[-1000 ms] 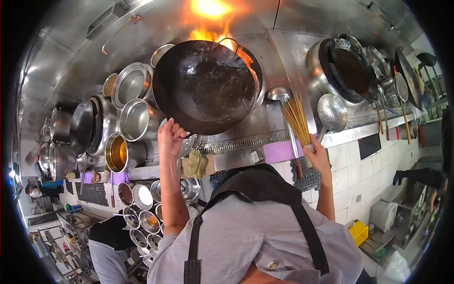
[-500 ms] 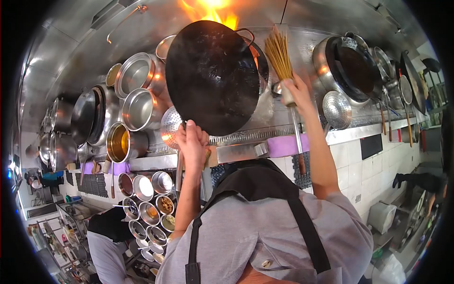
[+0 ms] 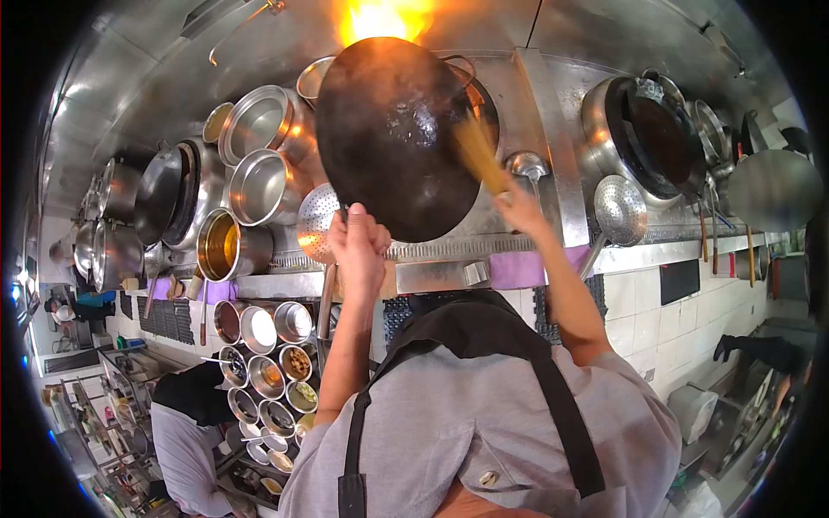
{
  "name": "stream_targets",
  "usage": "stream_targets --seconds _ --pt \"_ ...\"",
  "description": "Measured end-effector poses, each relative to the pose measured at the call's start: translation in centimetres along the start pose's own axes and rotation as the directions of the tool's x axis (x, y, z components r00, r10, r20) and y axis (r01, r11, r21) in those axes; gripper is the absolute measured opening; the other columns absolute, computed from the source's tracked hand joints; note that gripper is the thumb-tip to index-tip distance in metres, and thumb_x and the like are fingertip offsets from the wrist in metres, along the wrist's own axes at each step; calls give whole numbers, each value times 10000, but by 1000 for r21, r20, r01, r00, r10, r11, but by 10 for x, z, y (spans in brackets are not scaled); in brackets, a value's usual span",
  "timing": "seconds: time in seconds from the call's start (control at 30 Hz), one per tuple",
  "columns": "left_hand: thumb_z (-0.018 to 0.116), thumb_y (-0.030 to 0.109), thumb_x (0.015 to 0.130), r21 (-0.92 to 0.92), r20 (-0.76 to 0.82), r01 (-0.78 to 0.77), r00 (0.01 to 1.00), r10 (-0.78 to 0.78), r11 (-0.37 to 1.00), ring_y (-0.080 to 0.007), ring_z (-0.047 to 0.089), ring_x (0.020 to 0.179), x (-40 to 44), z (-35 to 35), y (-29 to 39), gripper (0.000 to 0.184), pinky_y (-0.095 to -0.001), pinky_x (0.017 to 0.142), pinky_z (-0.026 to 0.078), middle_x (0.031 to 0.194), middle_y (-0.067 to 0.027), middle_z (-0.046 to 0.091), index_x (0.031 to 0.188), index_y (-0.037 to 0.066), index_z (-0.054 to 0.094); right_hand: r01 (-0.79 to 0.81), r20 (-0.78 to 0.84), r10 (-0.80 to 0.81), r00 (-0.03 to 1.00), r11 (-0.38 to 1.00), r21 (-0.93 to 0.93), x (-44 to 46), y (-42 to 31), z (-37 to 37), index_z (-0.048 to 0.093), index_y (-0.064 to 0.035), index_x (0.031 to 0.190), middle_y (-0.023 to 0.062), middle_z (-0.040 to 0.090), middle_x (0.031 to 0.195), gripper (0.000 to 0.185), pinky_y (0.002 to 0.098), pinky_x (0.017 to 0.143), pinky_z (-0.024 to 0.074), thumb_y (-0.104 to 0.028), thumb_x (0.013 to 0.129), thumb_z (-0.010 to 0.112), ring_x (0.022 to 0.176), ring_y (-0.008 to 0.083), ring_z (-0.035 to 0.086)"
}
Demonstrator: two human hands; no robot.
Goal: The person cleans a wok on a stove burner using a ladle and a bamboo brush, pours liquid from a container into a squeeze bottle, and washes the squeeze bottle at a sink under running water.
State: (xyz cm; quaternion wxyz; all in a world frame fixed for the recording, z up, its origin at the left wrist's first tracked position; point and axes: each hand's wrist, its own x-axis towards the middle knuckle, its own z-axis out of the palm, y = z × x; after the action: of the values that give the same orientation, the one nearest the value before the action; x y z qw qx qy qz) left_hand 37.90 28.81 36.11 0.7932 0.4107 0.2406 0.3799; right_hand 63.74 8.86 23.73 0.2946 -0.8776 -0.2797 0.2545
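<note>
A careless swing could spill the amber liquid in the round silver pot at left. My left hand clenches the round black metal wok, tilted before orange flames; a slip could drop it. My right hand grasps the straw-coloured bristle brush at the wok's right side, where heat could singe it.

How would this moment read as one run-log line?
left hand: grips wok | right hand: holds brush, over wok | flame: beyond wok
</note>
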Motion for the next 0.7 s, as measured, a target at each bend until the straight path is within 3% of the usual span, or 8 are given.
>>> stream_targets --seconds 0.07,0.13,0.2,0.3,0.4,0.47,0.63,0.7 --pt "515 152 1097 -88 -70 45 996 -51 995 -83 240 456 7 -10 4 333 -307 440 250 569 45 295 806 136 353 127 -274 -87 958 983 132 12 93 1 374 -127 1605 289 695 1222 771 427 950 547 -402 946 666 1118 423 692" --pt "478 177 1109 -144 -127 117 983 -136 983 -96 229 470 13 -33 0 389 -323 481 283 566 49 264 746 150 344 42 -199 -31 980 998 52 -45 84 -32 375 -110 1600 304 700 1177 775 449 931 553 -395 943 672 1074 423 707" --pt "453 195 1117 -279 -107 171 972 -208 945 -104 230 482 30 -54 -19 393 -323 525 308 573 50 250 739 155 354 73 -127 -49 991 978 195 -91 83 -26 379 -108 1598 333 684 1169 760 469 939 540 -378 948 667 1089 443 694" --pt "415 224 1133 -386 -137 230 943 -302 893 -134 279 530 37 -57 -60 451 -344 698 419 605 28 253 693 155 341 8 -3 -8 1000 998 60 -116 83 7 396 -79 1585 346 670 1174 737 508 917 533 -345 953 668 1069 482 680" --pt "394 230 1142 -445 -80 243 948 -308 862 -141 360 596 48 -37 -117 375 -447 857 505 643 26 301 782 126 397 -50 -81 48 996 998 -29 -91 104 53 463 -27 1524 360 672 1049 660 535 907 515 -306 959 657 1049 530 637" --pt "392 215 1143 -545 -76 283 921 -382 790 -157 392 624 60 -20 -139 356 -479 925 523 652 13 317 804 107 408 6 -151 -21 988 995 -99 -87 125 56 467 -5 1499 347 640 1088 639 543 909 507 -271 949 657 1022 532 625" --pt "447 180 1126 -579 -47 318 906 -421 750 -183 457 669 88 -22 -172 311 -479 960 526 668 -12 379 833 77 441 24 -425 -146 893 960 -280 -147 178 63 554 36 1380 323 610 1024 497 540 857 497 -141 922 632 953 506 622" --pt "461 202 1125 -565 -5 363 896 -443 741 -191 520 709 90 -29 -176 302 -469 962 524 683 -20 431 850 76 458 -57 -353 85 932 994 91 -167 205 88 571 35 1361 310 636 970 480 487 821 512 -95 901 616 898 466 643"
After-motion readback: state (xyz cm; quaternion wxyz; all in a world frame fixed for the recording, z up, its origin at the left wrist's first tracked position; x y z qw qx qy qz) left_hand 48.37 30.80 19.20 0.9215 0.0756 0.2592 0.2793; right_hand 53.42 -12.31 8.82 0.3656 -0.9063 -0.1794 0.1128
